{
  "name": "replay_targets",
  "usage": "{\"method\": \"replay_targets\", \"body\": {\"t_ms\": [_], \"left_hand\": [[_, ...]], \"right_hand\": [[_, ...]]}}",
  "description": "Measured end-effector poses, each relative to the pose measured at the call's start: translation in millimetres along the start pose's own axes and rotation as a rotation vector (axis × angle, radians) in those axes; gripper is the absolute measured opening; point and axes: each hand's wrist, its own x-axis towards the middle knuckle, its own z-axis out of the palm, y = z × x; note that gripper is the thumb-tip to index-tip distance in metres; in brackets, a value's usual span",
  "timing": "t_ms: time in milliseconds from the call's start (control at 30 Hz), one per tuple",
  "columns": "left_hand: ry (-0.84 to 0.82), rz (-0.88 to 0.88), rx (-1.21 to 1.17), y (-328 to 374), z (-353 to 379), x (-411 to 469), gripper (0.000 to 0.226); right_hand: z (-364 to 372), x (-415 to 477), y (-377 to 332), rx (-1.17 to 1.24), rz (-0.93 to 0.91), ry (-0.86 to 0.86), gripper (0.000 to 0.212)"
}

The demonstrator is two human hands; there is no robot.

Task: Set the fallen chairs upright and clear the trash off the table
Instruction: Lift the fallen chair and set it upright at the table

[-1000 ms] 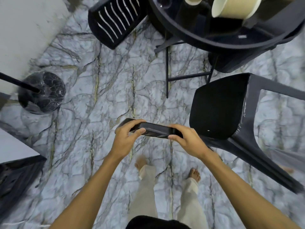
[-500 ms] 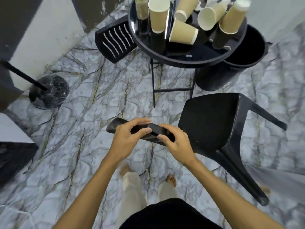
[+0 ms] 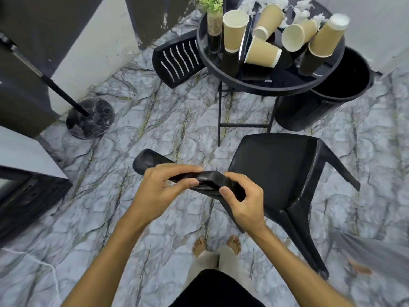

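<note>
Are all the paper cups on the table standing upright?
No, several paper cups lie tipped on their sides on the round black table, among crumpled tissue.

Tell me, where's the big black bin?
The black bin stands on the floor at the upper right of the head view, tucked just behind and right of the round table, beyond the chair both hands are gripping.
</note>
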Motion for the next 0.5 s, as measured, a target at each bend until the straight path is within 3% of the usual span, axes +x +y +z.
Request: {"method": "replay_targets", "body": {"t_ms": [133,333,500], "left_hand": [[0.024,-0.031,-0.025,-7.7,-8.3,-15.3,0.021],[0.059,-0.037,-0.060,-4.5,1.9,-17.7,0.022],[-0.085,0.054,-0.055,21.0,20.6,-24.6,0.029]], "right_hand": [[8.1,-11.1,-7.6,-0.061,0.029,-0.032,0.045],[-3.9,-18.9,-25.9,-0.081,0.111,-0.096,0.033],[-20.7,-22.3,-52.2,-0.042,0.035,-0.070,0.022]]}}
